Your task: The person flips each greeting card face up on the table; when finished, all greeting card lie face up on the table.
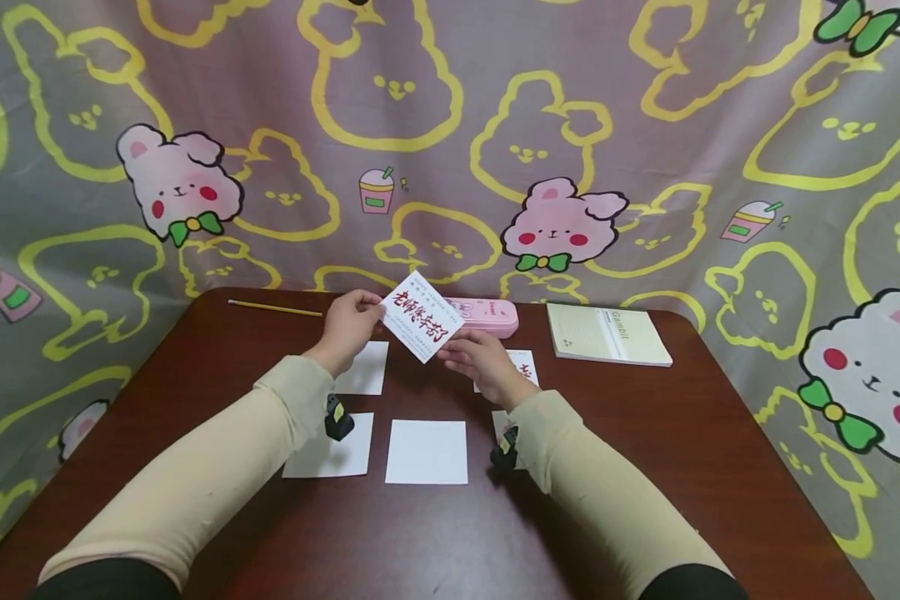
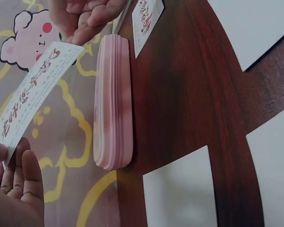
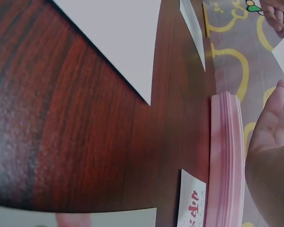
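A white square card (image 1: 422, 317) with large red Chinese characters is raised off the table, turned so its corners point up, down and sideways. My left hand (image 1: 351, 327) pinches its left corner between thumb and fingers. At the opposite corner, my right hand (image 1: 487, 362) holds the card by its edge. The left wrist view shows the printed face of this card (image 2: 33, 90) stretched between the two hands. Behind the right hand lies another red-printed card (image 1: 523, 365), partly covered by it. A pink pencil case (image 1: 498, 318) sits behind the raised card.
Blank white cards lie on the brown table (image 1: 435, 533): one at front centre (image 1: 427, 452), one at front left (image 1: 322, 454), one behind it (image 1: 367, 371), and one by the right wrist (image 1: 499, 427). A yellow pencil (image 1: 273, 307) and a notebook (image 1: 607, 335) lie farther back, before a patterned curtain (image 1: 435, 175).
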Action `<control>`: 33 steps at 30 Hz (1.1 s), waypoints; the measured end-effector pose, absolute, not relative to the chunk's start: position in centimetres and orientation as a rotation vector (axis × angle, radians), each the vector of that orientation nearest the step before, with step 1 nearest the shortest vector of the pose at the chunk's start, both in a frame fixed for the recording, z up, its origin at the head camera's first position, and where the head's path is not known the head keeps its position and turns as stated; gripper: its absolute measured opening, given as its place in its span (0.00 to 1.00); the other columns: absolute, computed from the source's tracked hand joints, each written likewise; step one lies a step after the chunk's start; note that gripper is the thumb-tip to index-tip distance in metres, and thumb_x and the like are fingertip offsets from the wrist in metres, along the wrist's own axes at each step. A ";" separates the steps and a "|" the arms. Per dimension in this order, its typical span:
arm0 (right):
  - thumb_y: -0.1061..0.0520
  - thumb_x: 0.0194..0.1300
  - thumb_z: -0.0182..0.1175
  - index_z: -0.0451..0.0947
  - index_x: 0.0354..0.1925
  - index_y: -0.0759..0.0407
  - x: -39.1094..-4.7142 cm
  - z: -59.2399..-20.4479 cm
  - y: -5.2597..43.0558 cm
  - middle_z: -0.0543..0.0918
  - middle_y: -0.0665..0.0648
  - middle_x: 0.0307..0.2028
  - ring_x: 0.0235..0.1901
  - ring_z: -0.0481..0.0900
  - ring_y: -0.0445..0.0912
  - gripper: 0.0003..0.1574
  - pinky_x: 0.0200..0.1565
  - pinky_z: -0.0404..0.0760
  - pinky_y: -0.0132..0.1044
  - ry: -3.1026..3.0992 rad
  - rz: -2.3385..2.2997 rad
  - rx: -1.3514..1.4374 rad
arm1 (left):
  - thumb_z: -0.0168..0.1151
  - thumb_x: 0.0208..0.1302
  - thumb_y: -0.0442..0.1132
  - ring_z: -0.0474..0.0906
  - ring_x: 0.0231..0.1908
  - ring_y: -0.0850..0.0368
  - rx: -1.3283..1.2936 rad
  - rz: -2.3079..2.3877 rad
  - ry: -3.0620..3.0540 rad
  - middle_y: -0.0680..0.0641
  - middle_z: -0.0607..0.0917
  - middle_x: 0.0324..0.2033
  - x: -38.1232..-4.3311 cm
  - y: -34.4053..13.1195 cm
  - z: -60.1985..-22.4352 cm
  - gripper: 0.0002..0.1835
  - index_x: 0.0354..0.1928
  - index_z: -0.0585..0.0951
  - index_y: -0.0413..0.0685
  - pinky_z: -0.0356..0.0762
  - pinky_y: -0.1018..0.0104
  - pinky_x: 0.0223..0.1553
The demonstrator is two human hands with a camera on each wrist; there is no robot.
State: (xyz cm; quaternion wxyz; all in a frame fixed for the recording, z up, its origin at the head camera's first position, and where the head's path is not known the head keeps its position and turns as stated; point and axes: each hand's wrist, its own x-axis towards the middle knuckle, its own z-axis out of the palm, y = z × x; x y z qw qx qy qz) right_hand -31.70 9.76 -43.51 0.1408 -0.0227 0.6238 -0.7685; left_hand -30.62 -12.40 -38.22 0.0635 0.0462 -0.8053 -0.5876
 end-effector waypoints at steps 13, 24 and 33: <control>0.67 0.73 0.57 0.74 0.41 0.69 -32.0 -43.6 10.5 0.82 0.53 0.31 0.30 0.83 0.40 0.02 0.41 0.85 0.38 2.122 -2.053 -0.086 | 0.52 0.77 0.40 0.70 0.65 0.41 0.074 -1.749 -2.682 0.35 0.75 0.66 -30.7 -12.0 -38.9 0.25 0.70 0.72 0.34 0.68 0.47 0.67; 0.66 0.68 0.61 0.78 0.45 0.71 -32.0 -44.1 10.6 0.84 0.58 0.32 0.29 0.83 0.44 0.09 0.35 0.84 0.36 2.413 -1.903 0.058 | 0.51 0.78 0.43 0.65 0.70 0.39 0.037 -1.705 -2.889 0.34 0.70 0.70 -30.3 -11.1 -39.8 0.30 0.74 0.65 0.32 0.63 0.44 0.70; 0.64 0.68 0.62 0.80 0.45 0.68 -32.0 -44.4 10.6 0.85 0.58 0.33 0.29 0.82 0.43 0.09 0.32 0.78 0.30 2.591 -1.754 0.090 | 0.51 0.78 0.45 0.63 0.71 0.36 0.001 -1.668 -2.982 0.30 0.65 0.72 -30.1 -10.9 -40.4 0.37 0.78 0.54 0.32 0.63 0.43 0.70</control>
